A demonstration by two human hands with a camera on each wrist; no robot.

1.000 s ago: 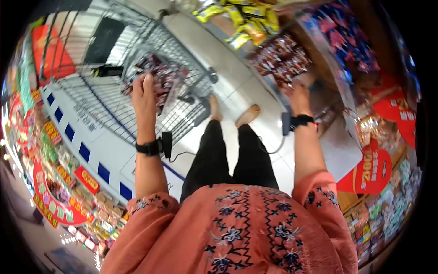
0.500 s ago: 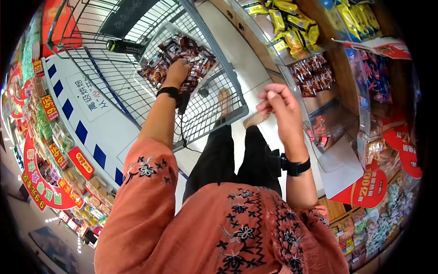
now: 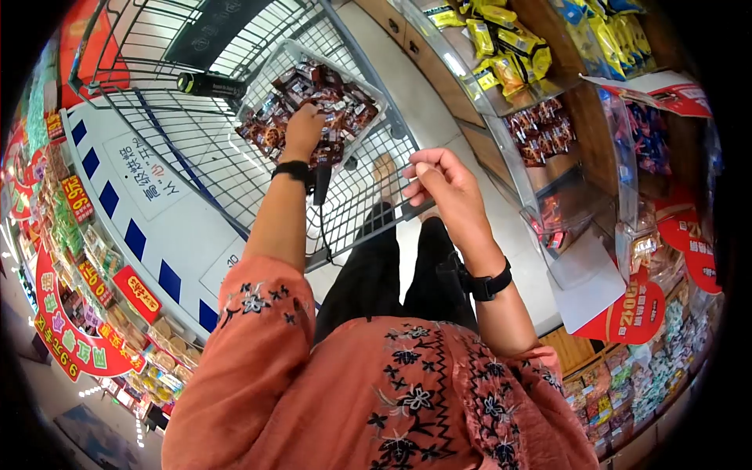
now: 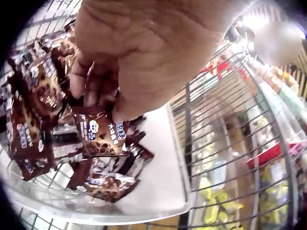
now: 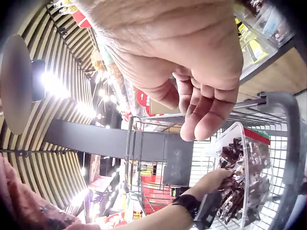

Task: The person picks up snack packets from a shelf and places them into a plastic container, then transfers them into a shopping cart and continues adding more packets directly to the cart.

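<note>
My left hand [image 3: 303, 131] reaches into a clear plastic tub [image 4: 165, 158] inside the shopping cart [image 3: 362, 69]. In the left wrist view its thumb and fingers pinch the top edge of a brown snack packet [image 4: 101, 133]. Several similar brown packets [image 4: 41, 96] lie heaped around it in the tub. My right hand [image 3: 450, 186] hovers near the cart's close corner, with loosely bent fingers and nothing held. From the right wrist view, those fingers [image 5: 204, 125] hang above and beside the cart.
A dark cylinder with a green end [image 3: 210, 84] lies in the cart beside the tub. To the right are shelf bins with yellow packets [image 3: 509, 59] and more brown packets [image 3: 540, 133]. A white sheet [image 3: 583, 286] sticks out below them. Snack displays [image 3: 86, 227] line the left.
My left hand has gone from over the cart down into the tub's packets. My right hand has left the shelf bin of brown packets and come left toward the cart.
</note>
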